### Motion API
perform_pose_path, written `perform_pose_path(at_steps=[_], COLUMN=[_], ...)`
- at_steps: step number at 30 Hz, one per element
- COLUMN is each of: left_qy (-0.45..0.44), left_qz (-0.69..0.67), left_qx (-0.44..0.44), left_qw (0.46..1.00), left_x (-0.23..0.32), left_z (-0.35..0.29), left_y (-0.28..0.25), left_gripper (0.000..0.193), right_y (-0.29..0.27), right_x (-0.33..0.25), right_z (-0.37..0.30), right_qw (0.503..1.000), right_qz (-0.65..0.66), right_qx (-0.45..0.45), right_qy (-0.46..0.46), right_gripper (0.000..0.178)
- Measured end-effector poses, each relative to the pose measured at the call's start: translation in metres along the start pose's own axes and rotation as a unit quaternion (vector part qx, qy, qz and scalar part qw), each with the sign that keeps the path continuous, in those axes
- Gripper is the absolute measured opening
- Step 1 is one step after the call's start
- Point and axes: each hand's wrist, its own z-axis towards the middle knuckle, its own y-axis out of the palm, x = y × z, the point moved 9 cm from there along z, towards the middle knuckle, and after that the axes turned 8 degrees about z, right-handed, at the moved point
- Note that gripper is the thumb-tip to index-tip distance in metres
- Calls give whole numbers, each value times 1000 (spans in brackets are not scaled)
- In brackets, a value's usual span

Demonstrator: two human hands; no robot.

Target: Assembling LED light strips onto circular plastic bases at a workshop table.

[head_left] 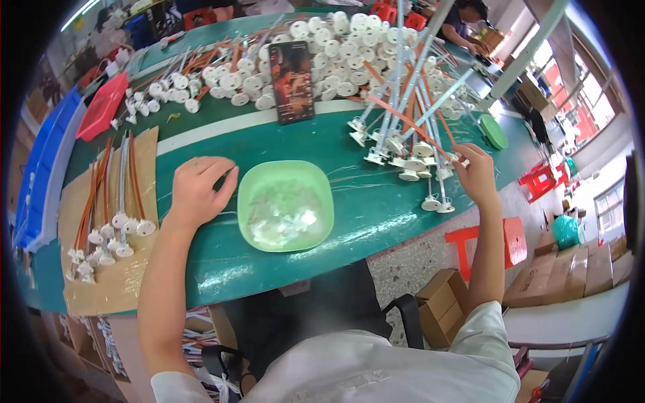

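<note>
My right hand (476, 173) is at the right of the table, fingers pinched on an orange strip (411, 123) at the edge of a heap. That heap holds long orange and pale strips with white round plastic pieces (408, 163) at their near ends. My left hand (199, 189) rests on the green table, just left of a light green bowl (250, 232). Its thumb and index finger curl together; whatever lies between their tips is hidden or too small to tell. Small clear or whitish pieces (285, 218) lie in the bowl.
A phone (292, 84) stands before a large pile of white round pieces (349, 50). At left, a cardboard sheet (127, 282) bears more stripped pieces, beside a pink tray (101, 107) and blue bin (50, 168). A red stool (514, 242) and a co-worker (463, 27) are at right.
</note>
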Motion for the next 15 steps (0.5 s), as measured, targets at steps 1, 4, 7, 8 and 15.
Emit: perform_pose_path(at_steps=[1, 4, 7, 8, 15], left_qy=[4, 6, 3, 1, -5], left_qz=[-2, -10, -11, -17, -22], left_qx=[1, -7, -9, -11, -17], left_qw=[1000, 1000, 1000, 1000, 1000], left_x=[0, 2, 1, 1, 2], left_z=[1, -2, -7, -8, -5], left_y=[1, 1, 1, 1, 1], left_gripper=[8, 7, 7, 7, 6], right_y=[0, 19, 33, 35, -10], right_x=[3, 5, 13, 13, 11], right_z=[3, 13, 21, 21, 2], right_qw=[1000, 997, 994, 994, 973], right_qz=[2, -12, -30, -45, -167], right_qx=[-5, -72, -109, -104, 144], right_qy=[-6, -29, 0, -1, -71], right_gripper=[28, 29, 24, 23, 18])
